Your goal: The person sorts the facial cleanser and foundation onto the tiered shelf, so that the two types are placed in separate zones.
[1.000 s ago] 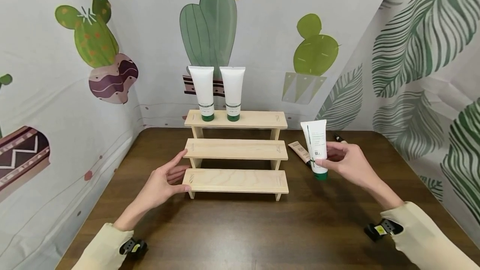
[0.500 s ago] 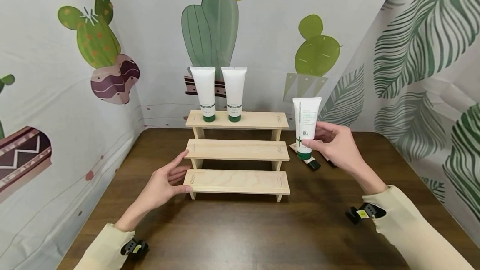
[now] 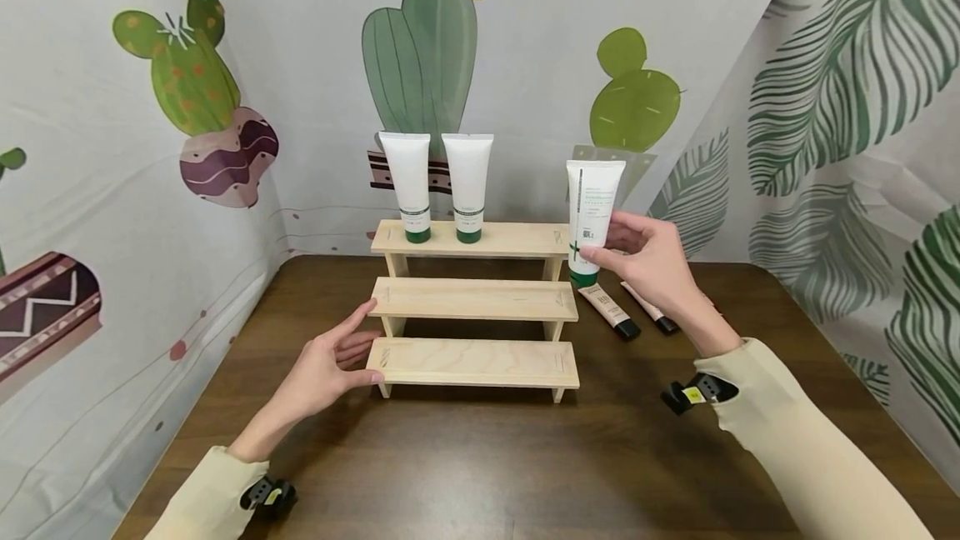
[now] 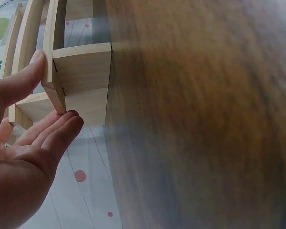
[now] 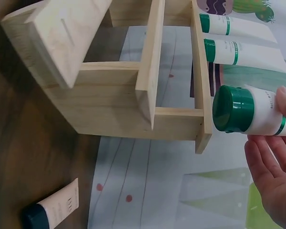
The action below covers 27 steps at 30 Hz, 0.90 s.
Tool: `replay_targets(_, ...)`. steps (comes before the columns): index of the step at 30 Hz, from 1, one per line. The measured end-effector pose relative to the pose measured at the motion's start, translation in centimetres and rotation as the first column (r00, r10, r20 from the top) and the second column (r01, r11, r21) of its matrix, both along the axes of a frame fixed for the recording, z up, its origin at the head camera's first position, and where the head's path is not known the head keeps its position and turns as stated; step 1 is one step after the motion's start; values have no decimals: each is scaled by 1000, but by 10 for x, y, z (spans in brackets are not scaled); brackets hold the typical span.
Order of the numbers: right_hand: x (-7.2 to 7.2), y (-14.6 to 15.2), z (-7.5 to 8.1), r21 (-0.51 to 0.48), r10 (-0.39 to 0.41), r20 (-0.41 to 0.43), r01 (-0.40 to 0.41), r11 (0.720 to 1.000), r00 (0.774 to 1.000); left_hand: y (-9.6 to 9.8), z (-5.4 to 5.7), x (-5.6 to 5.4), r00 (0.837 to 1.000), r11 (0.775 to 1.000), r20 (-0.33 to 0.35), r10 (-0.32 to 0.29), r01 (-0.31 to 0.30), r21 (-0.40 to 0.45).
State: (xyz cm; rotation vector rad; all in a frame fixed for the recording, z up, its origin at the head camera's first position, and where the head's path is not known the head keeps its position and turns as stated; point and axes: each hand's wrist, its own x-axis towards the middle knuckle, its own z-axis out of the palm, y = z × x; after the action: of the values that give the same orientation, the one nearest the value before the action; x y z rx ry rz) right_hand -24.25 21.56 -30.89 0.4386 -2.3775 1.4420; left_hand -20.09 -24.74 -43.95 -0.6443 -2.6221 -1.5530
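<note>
My right hand (image 3: pixel 651 263) pinches a white squeeze tube (image 3: pixel 592 211) with a green cap, thumb on the near side. It holds the tube upright beside the right end of the top step of a three-step wooden display stand (image 3: pixel 474 297). In the right wrist view the tube's green cap (image 5: pixel 232 109) is just off the step's edge. Two matching white tubes, the left one (image 3: pixel 409 182) and the right one (image 3: pixel 470 182), stand cap-down on the top step. My left hand (image 3: pixel 318 377) grips the stand's left end, thumb on the lowest step (image 4: pixel 51 43) and fingers at its side.
Two small beige tubes with black caps, a nearer one (image 3: pixel 609 311) and a partly hidden one (image 3: pixel 660 319), lie on the brown table (image 3: pixel 465 473) right of the stand. Behind hangs a cloth (image 3: pixel 525 40) printed with cacti and leaves.
My right hand has lifted the white tube and carried it up and left, from over the beige tubes to the top step's right end. My left hand has stayed on the stand.
</note>
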Motion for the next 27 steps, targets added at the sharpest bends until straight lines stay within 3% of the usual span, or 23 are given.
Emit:
replay_targets(15,-38,-27,10,-88,22,2,-22,996,1000,0,1,0,1000,1000,7,-2,2,5)
replay_targets(27,-61,-49,12,-148,74,35,-68,987,997,-1,0,0,1000,1000,2,-6,6,7)
